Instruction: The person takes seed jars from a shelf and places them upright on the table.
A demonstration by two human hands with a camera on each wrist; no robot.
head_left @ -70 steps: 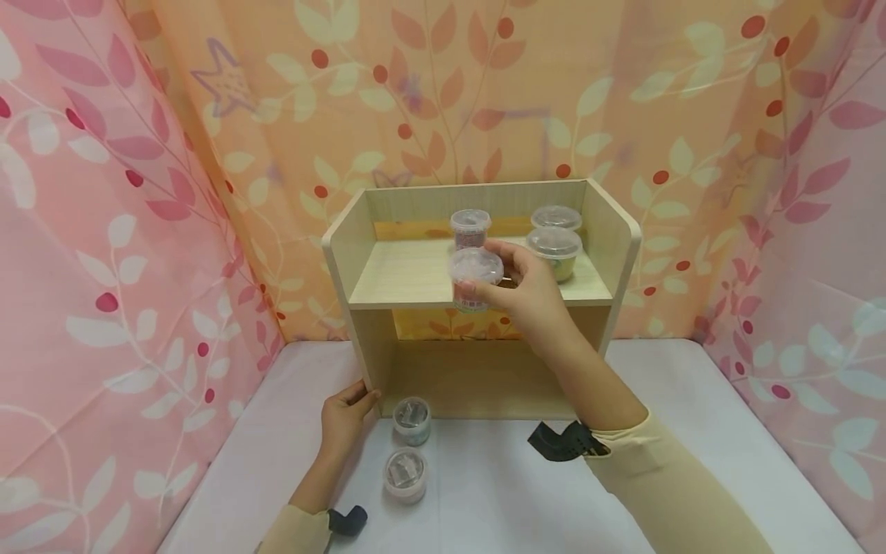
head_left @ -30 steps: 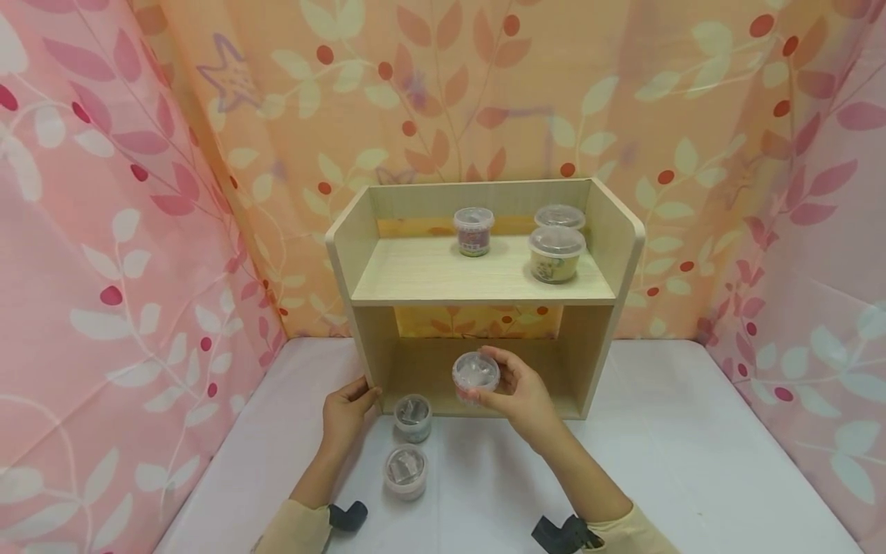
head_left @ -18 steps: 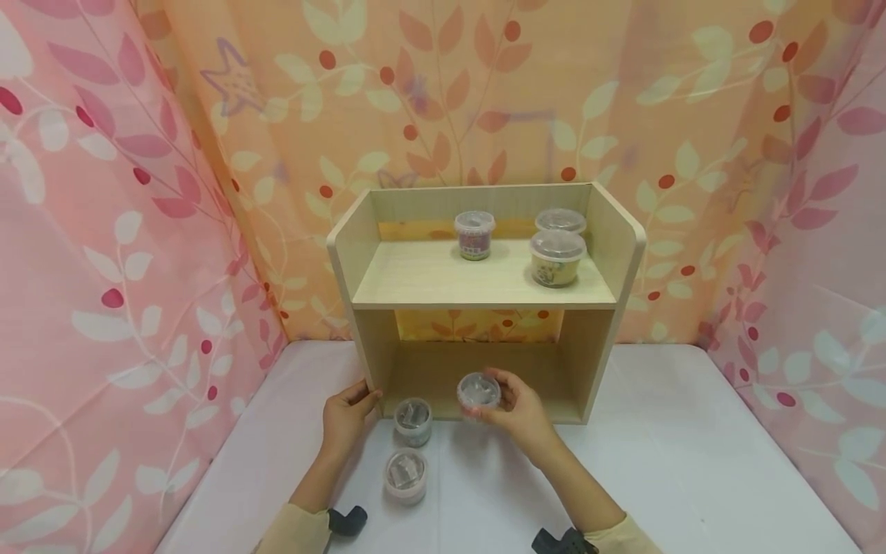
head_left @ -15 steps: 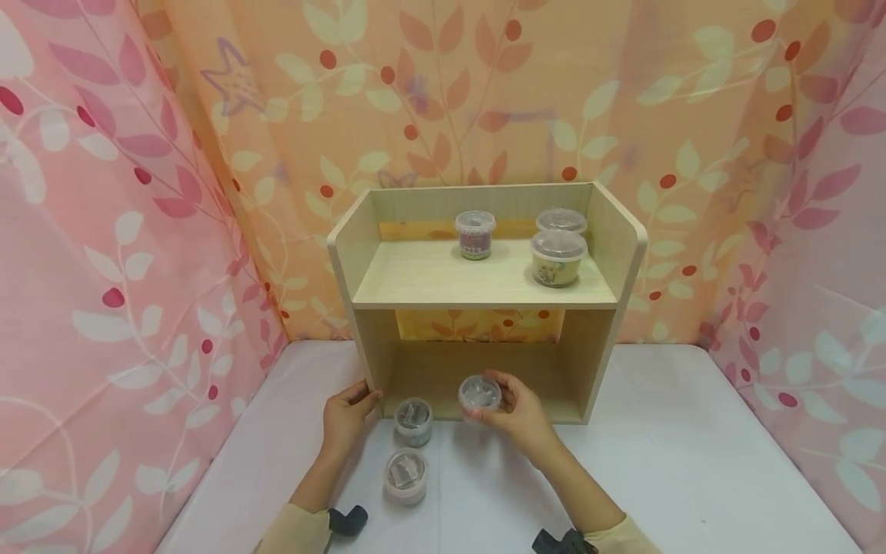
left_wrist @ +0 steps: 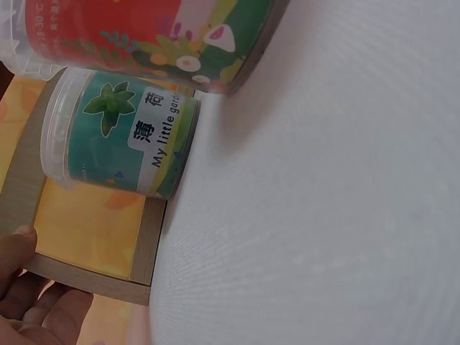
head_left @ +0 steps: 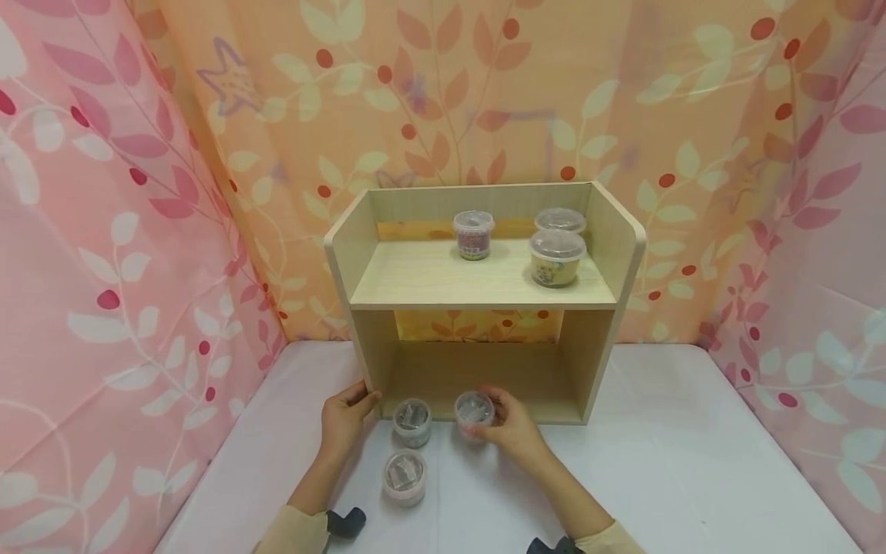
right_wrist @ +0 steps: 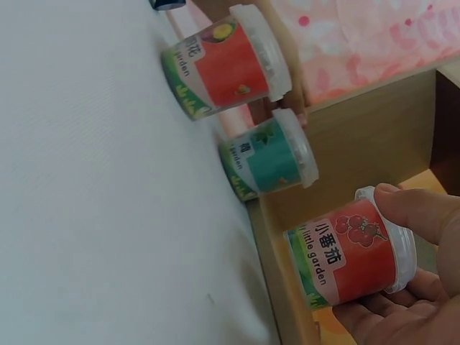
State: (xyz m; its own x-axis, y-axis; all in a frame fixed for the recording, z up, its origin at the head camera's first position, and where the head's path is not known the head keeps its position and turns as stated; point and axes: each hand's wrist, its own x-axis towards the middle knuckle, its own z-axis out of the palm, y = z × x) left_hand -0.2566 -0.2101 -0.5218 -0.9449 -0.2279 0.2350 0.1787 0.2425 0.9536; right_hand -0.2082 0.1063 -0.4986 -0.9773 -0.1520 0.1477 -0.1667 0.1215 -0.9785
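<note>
My right hand [head_left: 515,431] holds a small lidded plastic tub [right_wrist: 352,251] between thumb and fingers. Its red label shows small tomatoes and the words "little garden". It hangs close over the white table, at the front edge of the lower compartment. My left hand [head_left: 342,419] grips the front edge of the left side panel of a pale wooden shelf [head_left: 484,306], thumb on one side and fingers on the other. Beside that hand stands a teal-labelled tub [left_wrist: 108,129], upright on the table. Nearer to me is another red-labelled tub [right_wrist: 230,68], also upright.
On the upper shelf board a purple-labelled tub [head_left: 474,237] stands near the middle. Two wider lidded tubs stand at its right end, a yellow tub [head_left: 555,265] in front of the other [head_left: 559,218]. Patterned curtains [head_left: 450,92] surround the white table [head_left: 664,462] at the back and sides.
My right hand has brought the tomato tub down from the upper shelf's front to just over the table, right of the teal tub. My left hand has stayed on the shelf panel.
</note>
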